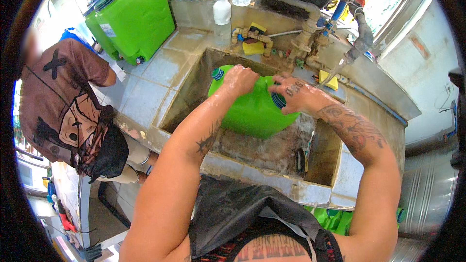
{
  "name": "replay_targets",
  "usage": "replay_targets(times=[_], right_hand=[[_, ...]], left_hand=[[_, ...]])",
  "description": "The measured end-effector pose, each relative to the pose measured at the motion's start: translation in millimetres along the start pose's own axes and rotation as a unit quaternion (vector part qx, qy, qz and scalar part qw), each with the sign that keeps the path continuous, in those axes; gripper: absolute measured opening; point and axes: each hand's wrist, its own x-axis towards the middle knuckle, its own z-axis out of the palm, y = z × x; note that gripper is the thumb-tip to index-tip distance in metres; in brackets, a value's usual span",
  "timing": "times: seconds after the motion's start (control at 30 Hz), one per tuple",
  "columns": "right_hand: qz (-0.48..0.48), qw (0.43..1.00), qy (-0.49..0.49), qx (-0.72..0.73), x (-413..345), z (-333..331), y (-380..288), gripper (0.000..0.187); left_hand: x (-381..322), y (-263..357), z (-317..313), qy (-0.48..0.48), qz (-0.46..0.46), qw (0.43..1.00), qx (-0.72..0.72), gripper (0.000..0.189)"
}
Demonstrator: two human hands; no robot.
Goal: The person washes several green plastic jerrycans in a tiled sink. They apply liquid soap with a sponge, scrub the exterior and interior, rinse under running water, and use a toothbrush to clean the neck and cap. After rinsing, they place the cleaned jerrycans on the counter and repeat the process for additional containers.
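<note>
A green plastic jug [251,116] lies in a tiled sink basin [247,160], its small capped spout at the upper left and its wide ribbed neck on the right. My left hand [241,80] is closed over the jug's top edge, around what looks like the handle. With fingers spread, my right hand [293,92] is at the wide neck and partly hides it; whether it grips the rim is unclear. Beyond my right wrist, water runs from a faucet [353,52]. A dark brush-like object [300,160] lies at the basin's near right.
Green jugs [134,18] stand on the left counter, near a person in a brown shirt [62,98]. Behind the basin are a white-capped bottle [222,18], pipes [304,40] and yellow sponges [253,48]. A metal tank [426,185] stands at right.
</note>
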Motion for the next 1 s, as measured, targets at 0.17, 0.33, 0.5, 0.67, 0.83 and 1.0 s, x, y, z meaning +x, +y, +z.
replay_targets(times=[0.17, 0.33, 0.5, 0.67, 0.83, 1.0], right_hand=[[0.046, 0.996, -0.045, 0.057, 9, -10, -8, 0.063], [0.035, 0.985, -0.150, 0.072, 12, -21, -26, 0.080], [0.180, 0.981, -0.030, 0.064, -6, -5, -18, 0.094], [0.064, 0.958, 0.087, 0.264, -10, 2, 39, 0.094], [0.144, 0.680, 0.323, 0.643, -38, 11, 71, 0.081], [0.094, 0.235, 0.417, 0.873, -64, 38, 50, 0.056]], left_hand=[[-1, 1, -3, -0.001, -0.002, 1.000, -0.009, 0.023], [-3, 1, -5, 0.002, -0.011, 1.000, -0.010, 0.023], [-3, 1, -4, 0.003, -0.007, 1.000, -0.004, 0.023], [1, 0, -2, -0.011, -0.002, 1.000, -0.003, 0.025], [3, 1, 1, -0.029, -0.032, 0.999, -0.013, 0.028], [1, 1, 2, 0.020, -0.013, 1.000, -0.004, 0.016]])
